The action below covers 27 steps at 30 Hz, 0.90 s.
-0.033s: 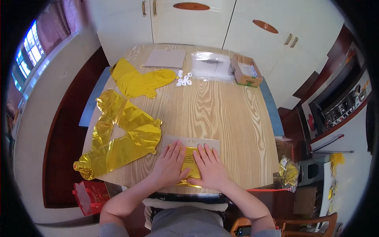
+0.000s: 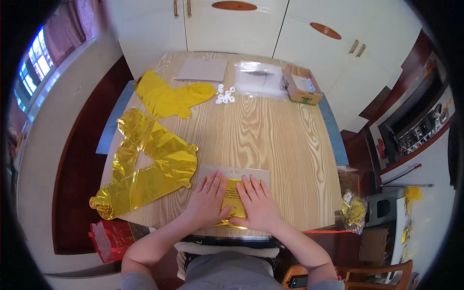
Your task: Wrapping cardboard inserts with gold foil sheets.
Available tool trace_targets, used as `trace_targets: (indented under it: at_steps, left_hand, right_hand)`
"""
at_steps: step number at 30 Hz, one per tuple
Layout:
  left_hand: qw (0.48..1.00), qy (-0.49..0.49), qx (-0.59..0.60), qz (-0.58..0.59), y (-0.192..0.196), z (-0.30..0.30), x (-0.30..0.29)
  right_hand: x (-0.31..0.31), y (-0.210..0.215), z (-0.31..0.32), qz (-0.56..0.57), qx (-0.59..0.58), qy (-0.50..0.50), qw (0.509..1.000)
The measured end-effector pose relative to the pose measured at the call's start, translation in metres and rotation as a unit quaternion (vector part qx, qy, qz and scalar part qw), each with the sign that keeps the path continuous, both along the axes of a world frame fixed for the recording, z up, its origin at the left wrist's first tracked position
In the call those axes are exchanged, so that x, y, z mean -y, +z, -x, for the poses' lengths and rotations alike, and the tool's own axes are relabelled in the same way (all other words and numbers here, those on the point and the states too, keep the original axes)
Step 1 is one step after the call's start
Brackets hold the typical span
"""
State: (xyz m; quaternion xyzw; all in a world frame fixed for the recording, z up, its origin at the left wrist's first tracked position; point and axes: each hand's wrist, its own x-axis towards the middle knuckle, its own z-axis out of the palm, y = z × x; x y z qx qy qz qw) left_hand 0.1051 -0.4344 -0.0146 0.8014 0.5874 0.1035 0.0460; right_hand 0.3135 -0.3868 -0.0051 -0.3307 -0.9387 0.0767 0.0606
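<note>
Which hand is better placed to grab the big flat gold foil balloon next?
Probably the left hand: the gold foil balloon lies just left of it, while the right hand would have to cross over.

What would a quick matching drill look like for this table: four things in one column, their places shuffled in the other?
Things:
1. cardboard box
2. white rings
3. large gold foil balloon
4. folded gold foil

Places:
A. under both hands, near edge
B. far right corner
C. left side, lying flat
D. middle of far end, beside the yellow piece

Pairs: 1-B, 2-D, 3-C, 4-A
</note>
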Motion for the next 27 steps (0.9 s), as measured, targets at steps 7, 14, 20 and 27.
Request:
trace_targets:
  at_steps: [7,14,20,27]
  left_hand:
    - [0.999,0.009,-0.029,0.024,0.005,0.013,0.002]
    - [0.997,-0.01,0.049,-0.063,0.03,0.044,-0.08]
    - [0.944,-0.033,-0.234,-0.231,-0.004,0.115,-0.216]
    - [0.955,-0.099,-0.222,-0.171,0.015,0.098,-0.213]
  right_hand:
    - [-0.002,-0.004,-0.004,-0.001,-0.024,0.003,1.0]
    - [-0.001,0.002,-0.007,-0.015,-0.002,-0.053,0.998]
    - [-0.013,-0.008,-0.016,0.037,-0.146,-0.06,0.987]
    - [-0.014,-0.01,-0.024,0.1,-0.262,-0.105,0.954]
